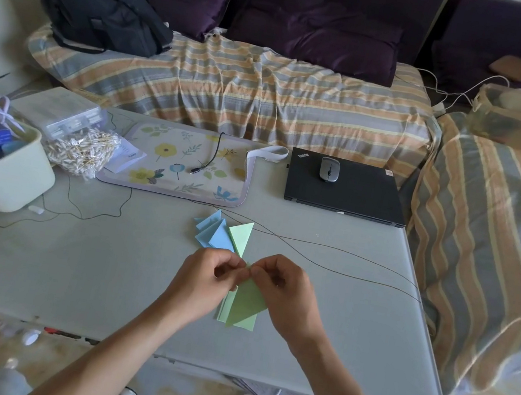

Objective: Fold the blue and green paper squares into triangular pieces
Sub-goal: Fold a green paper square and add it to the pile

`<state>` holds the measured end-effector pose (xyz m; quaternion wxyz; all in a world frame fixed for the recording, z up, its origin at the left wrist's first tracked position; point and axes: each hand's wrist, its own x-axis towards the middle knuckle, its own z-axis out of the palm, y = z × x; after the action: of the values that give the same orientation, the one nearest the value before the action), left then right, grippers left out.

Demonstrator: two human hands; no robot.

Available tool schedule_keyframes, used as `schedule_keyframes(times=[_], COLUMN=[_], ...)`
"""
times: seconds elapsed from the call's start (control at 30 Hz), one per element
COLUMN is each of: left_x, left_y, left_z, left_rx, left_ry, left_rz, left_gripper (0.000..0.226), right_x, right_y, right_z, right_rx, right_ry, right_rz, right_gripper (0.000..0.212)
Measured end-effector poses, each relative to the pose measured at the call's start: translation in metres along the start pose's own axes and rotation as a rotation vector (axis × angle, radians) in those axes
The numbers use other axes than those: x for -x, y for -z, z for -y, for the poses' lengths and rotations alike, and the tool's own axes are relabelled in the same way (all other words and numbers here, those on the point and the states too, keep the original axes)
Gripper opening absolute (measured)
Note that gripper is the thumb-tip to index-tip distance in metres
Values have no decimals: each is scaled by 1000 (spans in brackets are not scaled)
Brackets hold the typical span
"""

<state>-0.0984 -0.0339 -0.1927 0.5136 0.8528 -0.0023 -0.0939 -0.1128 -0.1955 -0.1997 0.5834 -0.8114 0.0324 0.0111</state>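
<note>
Over the grey table (99,273), my left hand (201,286) and right hand (289,300) pinch the green paper's (245,302) twelve-o'clock tip, fingers curled tight.

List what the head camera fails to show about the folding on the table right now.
- Head view: the top corner of the green paper is hidden by the pinching left hand and right hand.
- Head view: the count of green squares beneath is unclear; the paper covers them.
- Head view: the blue triangles overlap, so their number is uncertain.
</note>
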Motion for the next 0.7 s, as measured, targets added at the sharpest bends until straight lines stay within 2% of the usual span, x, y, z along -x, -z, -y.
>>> schedule_keyframes(times=[0.13,0.3,0.37,0.47,0.6,0.7], left_x=[2,2,2,3,0,-1], left_y=[-3,-1,-2,-4,-4,-2], left_z=[1,-1,0,-3,-3,-3], left_rx=[-10,-61,-16,200,396,430], left_ry=[22,21,44,101,178,201], left_rz=[64,3,17,106,123,86], left_gripper=[17,20,19,9,49,48], right_x=[1,0,0,-1,-3,-4], right_y=[-1,0,0,1,1,1], right_z=[0,0,-1,-2,-6,-8], right_rx=[-2,-37,-47,-63,-88,-88], right_ry=[-20,-11,-10,-17,-45,-56], right_rz=[-41,-19,6,-9,-28,-67], right_gripper=[14,13,13,14,14,10])
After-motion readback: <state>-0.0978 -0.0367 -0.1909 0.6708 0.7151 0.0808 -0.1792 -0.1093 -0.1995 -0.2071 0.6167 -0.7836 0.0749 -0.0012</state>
